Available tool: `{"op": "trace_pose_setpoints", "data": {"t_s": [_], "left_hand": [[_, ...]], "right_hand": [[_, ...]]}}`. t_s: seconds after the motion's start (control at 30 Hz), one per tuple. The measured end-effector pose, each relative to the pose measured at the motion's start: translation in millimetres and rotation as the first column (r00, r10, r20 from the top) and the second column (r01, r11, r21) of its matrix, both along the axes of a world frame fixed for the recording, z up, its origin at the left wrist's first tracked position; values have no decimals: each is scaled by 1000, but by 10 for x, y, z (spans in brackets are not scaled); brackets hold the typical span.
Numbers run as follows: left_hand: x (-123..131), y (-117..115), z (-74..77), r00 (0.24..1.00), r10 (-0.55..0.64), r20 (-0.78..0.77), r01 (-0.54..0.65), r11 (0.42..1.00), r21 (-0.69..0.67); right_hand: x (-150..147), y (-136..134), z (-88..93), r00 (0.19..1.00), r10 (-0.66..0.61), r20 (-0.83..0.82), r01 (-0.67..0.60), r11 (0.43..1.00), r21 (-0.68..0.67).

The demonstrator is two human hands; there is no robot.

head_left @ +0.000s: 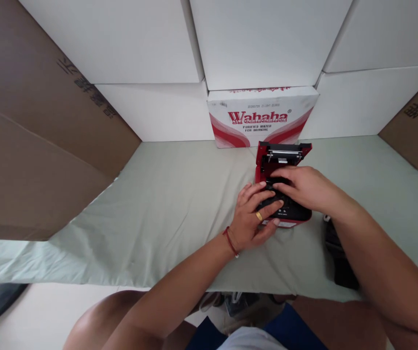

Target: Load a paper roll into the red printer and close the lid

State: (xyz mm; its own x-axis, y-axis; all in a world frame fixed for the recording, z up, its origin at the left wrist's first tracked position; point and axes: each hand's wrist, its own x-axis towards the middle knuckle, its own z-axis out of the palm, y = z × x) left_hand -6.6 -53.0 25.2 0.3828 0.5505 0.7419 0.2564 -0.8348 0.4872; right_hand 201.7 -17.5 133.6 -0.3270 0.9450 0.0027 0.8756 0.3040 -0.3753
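A small red and black label printer (296, 213) stands on the cloth with its lid (285, 149) raised, showing a silver bar and roller inside. My left hand (254, 214), with a gold ring and a red wrist cord, lies over the printer's left front. Its fingers are stretched and spread across the black top, the thumb at the front edge. From the right, my right hand (300, 187) reaches into the compartment under the lid. Its thumb and forefinger are apart, while its other fingers are hidden. Nothing held shows in either hand.
A Wahaha water carton (260, 121) stands behind the printer, against stacked white boxes (165, 112). Brown cardboard (48, 146) walls the left side, with another brown panel (416, 121) at right. A black object (340, 262) lies under my right forearm on the pale green cloth (150, 209).
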Motion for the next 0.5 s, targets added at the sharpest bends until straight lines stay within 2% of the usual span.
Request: {"op": "trace_pose_setpoints", "data": {"t_s": [0.03,0.07,0.1,0.13,0.17,0.2,0.23,0.27,0.37,0.43,0.5], "left_hand": [[12,0,-11,999,29,-26,-28,998,60],[22,-1,-21,998,58,-40,-53,992,116],[31,-3,-30,996,82,-46,-74,984,164],[38,-8,-35,994,99,-45,-88,975,202],[45,-14,-36,993,108,-40,-96,968,231],[51,-21,-34,993,111,-34,-99,962,254],[57,-27,-30,993,113,-29,-101,956,274],[62,-33,-25,993,116,-26,-103,951,291],[70,-45,-9,990,138,-25,-122,938,325],[67,-51,-1,987,157,-31,-137,931,338],[62,-61,7,984,174,-37,-151,928,340]], "right_hand": [[53,-53,31,988,10,-154,-7,1000,21],[108,-99,61,952,-22,-304,48,996,77],[163,-128,84,897,-82,-435,164,974,154],[217,-135,96,833,-140,-535,309,920,239],[268,-120,93,777,-178,-603,437,842,315],[312,-83,76,745,-190,-639,513,775,369],[349,-31,46,738,-183,-650,533,748,394],[377,27,5,747,-168,-643,509,767,391],[395,137,-126,793,-107,-600,364,872,327],[372,92,-188,810,-73,-582,323,883,339],[348,-42,-228,823,-38,-567,313,863,396]]}}
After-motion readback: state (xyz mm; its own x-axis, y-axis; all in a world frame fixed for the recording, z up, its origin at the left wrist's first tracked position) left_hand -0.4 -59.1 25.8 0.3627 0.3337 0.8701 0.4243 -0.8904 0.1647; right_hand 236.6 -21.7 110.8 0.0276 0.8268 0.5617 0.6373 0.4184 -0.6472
